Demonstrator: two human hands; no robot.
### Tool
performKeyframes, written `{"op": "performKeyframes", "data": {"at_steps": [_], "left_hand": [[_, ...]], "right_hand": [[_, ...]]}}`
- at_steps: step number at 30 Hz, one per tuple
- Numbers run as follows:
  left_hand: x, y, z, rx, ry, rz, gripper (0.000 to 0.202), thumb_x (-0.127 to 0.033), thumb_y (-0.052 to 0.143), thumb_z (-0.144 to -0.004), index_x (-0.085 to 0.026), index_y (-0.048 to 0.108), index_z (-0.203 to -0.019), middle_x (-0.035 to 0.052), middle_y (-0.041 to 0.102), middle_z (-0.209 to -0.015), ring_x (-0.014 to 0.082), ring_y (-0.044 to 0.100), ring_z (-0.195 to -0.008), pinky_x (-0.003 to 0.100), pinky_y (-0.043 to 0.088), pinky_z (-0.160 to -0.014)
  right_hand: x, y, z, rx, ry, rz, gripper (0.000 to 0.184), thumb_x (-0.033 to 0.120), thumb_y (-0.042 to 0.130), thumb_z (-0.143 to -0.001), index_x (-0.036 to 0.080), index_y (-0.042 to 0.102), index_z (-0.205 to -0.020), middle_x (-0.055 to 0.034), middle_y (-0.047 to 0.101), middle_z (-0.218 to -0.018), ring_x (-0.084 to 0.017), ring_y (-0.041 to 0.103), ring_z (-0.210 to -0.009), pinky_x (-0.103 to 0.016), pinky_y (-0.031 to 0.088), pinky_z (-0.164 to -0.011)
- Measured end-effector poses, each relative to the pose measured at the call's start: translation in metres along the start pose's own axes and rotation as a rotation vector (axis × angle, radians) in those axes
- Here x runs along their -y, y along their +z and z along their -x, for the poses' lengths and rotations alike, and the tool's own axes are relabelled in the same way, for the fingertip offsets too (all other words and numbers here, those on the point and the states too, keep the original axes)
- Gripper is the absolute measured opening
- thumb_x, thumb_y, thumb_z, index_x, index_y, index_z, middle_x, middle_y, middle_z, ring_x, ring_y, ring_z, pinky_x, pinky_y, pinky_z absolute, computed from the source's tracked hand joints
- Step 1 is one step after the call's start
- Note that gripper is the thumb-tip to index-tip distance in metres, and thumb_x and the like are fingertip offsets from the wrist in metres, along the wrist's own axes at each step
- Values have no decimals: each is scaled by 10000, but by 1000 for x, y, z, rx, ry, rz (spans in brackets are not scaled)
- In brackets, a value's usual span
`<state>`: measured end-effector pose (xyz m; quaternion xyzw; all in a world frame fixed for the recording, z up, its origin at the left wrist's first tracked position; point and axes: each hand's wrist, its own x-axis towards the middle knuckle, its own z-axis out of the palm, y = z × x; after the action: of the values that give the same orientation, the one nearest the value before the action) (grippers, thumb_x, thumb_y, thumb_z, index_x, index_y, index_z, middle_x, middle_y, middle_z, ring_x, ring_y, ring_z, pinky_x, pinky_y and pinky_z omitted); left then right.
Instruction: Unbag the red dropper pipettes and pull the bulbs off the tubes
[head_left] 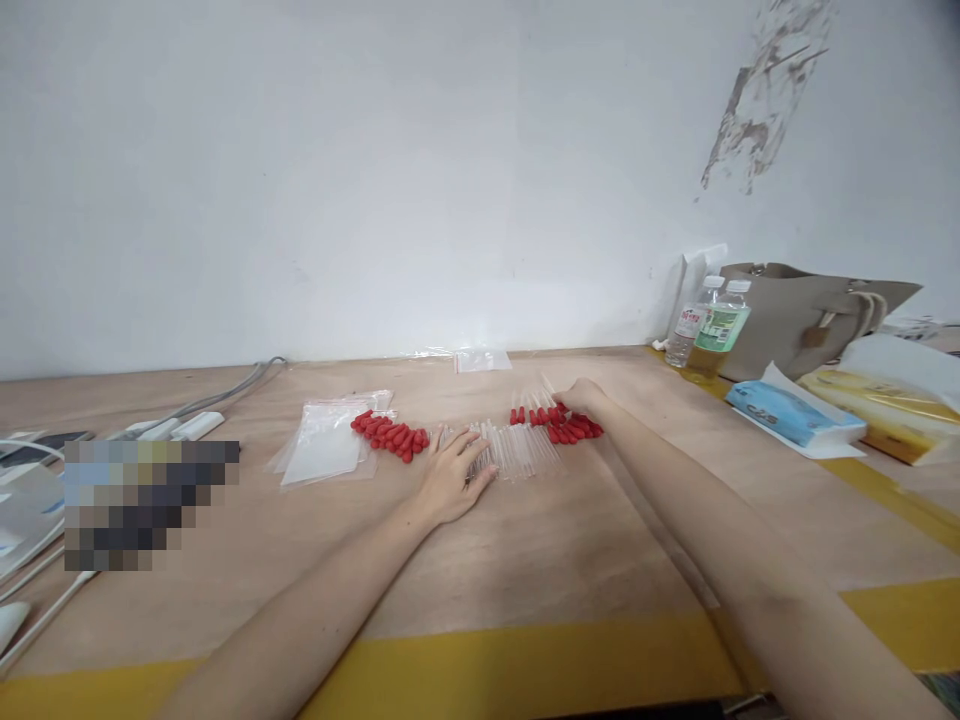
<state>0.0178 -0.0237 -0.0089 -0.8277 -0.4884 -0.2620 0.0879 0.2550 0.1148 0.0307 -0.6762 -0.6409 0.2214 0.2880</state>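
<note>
My left hand lies palm down with its fingers apart on a row of thin clear tubes. Left of it is a heap of red rubber bulbs. On the far right side of the row, my right hand is bent with its fingers curled down, by several clear droppers with red bulbs. What its fingertips pinch is hidden from me. More red bulbs lie just under that hand, close to the wrist.
Clear plastic bags lie left of the bulbs; another bag is by the wall. At right stand two bottles, a grey bag and tissue packs. Cables and a blurred patch are at left.
</note>
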Motion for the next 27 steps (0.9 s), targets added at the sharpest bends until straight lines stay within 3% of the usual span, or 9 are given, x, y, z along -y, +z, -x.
{"op": "performKeyframes", "data": {"at_steps": [3,6,9,12,15,18,21,27], "left_hand": [[1,0,0,-55,16,-14,362,-393,432,-841,-198,525,-1132,78,539,-1181,229,410,-1167,482,172,-1034],[3,0,0,-122,36,-37,382,-365,433,-842,-187,486,-1176,92,511,-1204,228,403,-1168,465,201,-1028],[1,-1,0,-238,59,-86,440,-330,440,-839,-175,411,-1250,112,464,-1248,241,364,-1200,460,225,-1018],[-6,-3,1,-331,124,-159,435,-295,457,-837,-190,409,-1257,112,434,-1286,251,326,-1230,464,218,-1018],[-14,-6,2,-296,264,-207,308,-274,472,-840,-247,516,-1144,63,523,-1207,232,410,-1164,478,200,-1015],[-19,-7,3,-274,357,-226,164,-260,486,-840,-257,604,-953,8,642,-946,179,539,-945,458,231,-988],[-18,-6,3,-281,372,-243,138,-245,491,-840,-244,612,-906,-14,629,-730,135,542,-750,418,283,-935],[-17,-4,5,-271,424,-246,138,-206,461,-849,-207,600,-848,-26,586,-629,116,498,-675,377,288,-911]], "right_hand": [[4,-8,6,-14,5,-24,252,343,583,-672,126,614,-548,-69,613,-551,-147,547,-509,-240,387,-479],[4,-14,28,-54,-87,-80,307,417,511,-737,146,649,-772,-37,650,-716,-119,548,-586,-212,389,-521],[1,-9,68,-121,-407,-78,308,383,508,-762,169,620,-954,-20,635,-733,-121,532,-629,-227,382,-583],[-6,7,112,-229,-713,84,196,327,501,-794,216,651,-854,-26,623,-776,-158,513,-763,-304,337,-739],[-11,25,142,-275,-894,162,160,279,498,-811,219,644,-837,-30,624,-798,-160,482,-797,-346,269,-807],[-13,36,151,-241,-982,166,172,258,471,-836,204,634,-853,-29,631,-765,-142,471,-759,-346,241,-817],[-12,41,149,-256,-1002,165,183,286,483,-836,200,627,-908,-27,635,-748,-142,468,-755,-350,226,-822],[-9,43,147,-336,-1093,216,187,286,486,-844,205,650,-810,-3,599,-606,-118,432,-671,-346,212,-801]]}}
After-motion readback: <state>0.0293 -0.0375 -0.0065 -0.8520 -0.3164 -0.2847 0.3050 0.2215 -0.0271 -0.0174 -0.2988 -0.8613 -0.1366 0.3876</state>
